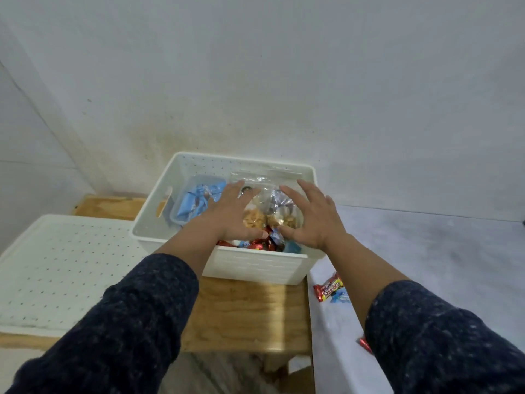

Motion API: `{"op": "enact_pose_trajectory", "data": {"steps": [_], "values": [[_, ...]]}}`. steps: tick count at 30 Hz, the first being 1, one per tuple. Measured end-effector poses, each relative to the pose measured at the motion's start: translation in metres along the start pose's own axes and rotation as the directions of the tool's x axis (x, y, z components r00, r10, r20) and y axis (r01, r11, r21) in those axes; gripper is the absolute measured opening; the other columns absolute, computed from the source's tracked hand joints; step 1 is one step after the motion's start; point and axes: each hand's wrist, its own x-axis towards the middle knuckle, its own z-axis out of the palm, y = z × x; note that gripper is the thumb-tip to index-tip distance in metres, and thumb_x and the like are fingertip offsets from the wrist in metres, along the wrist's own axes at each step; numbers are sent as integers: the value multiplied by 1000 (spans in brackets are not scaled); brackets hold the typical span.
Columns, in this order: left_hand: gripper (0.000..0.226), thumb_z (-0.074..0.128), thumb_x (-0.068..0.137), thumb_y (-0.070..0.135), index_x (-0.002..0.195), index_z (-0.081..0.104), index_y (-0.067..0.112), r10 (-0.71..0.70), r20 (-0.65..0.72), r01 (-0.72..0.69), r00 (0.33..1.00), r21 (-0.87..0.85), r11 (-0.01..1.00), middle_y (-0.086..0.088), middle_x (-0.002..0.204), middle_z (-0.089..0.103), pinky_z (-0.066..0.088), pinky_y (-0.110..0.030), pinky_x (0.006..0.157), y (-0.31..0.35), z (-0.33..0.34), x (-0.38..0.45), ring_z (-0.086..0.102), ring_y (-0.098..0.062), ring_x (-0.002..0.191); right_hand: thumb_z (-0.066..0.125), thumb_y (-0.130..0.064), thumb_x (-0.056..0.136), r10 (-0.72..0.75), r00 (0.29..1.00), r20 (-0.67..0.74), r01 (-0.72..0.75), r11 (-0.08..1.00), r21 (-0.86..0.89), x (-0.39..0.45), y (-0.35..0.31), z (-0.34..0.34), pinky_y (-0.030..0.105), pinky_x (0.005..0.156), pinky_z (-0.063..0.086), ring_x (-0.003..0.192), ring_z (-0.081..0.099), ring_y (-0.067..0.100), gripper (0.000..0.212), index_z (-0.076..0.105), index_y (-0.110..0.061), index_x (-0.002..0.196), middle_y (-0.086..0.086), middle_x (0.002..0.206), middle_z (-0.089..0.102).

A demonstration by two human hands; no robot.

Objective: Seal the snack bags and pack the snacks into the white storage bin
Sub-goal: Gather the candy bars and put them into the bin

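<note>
In the white bin (159, 220), the snack bag (270, 211) lies between both hands.

Red wrapper (365, 344) perhaps half hidden.

text: none fully legible | red candy wrapper (328, 288): white lettering, too blurred to read

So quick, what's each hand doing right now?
Left hand: open, fingers spread, pressing the clear snack bag in the white bin.
Right hand: open, pressing the same bag.
</note>
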Motion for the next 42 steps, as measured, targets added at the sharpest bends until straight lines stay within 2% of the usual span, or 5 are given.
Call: {"op": "enact_pose_trajectory", "data": {"steps": [5, 17, 31, 38, 42], "values": [[111, 60, 67, 73, 146, -12, 40, 56, -105, -47, 993, 85, 995, 6, 156, -21, -5, -60, 111, 49, -7, -16, -26, -19, 142, 56, -64, 76, 73, 995, -65, -80, 991, -105, -43, 39, -33, 56, 116, 2, 147, -11, 23, 87, 6, -46, 145, -3, 159, -6], [97, 59, 69, 70, 146, 9, 38, 165, -285, -138, 944, 113, 984, 2, 159, 2, 1, -54, 116, 181, 70, -83, -13, -19, 146, 58, -63, 74, 82, 996, -35, -86, 989, -119, -190, 136, -50, 56, 115, 1, 146, -10, 23, 85, 10, -48, 144, -2, 159, -5], [111, 61, 69, 70, 147, -9, 35, -3, -22, 6, 1000, 158, 987, -1, 157, -15, 8, -59, 113, 203, 227, -70, -18, -27, 144, 52, -81, 65, 197, 973, 117, -197, 980, -14, -262, 181, 88, 63, 113, -5, 144, -22, 23, 102, -10, -53, 141, -3, 157, -20], [106, 60, 67, 72, 142, -11, 49, 98, -35, -94, 995, 107, 990, -2, 158, -11, 7, -56, 114, 177, 238, -12, -15, -27, 145, 56, -79, 60, 109, 984, -144, -102, 993, 54, -229, 190, 123, 73, 103, 5, 147, 0, 28, 96, 21, -46, 143, 7, 159, 10], [77, 52, 81, 62, 141, 4, 56, 225, 0, -225, 974, 56, 973, -1, 159, -7, 4, -59, 115, 172, 238, 18, -15, -25, 145, 54, -80, 62, 112, 974, -199, -109, 994, 25, -206, 208, 126, 74, 104, 7, 147, 4, 29, 84, 32, -49, 137, 3, 156, 16]]}}
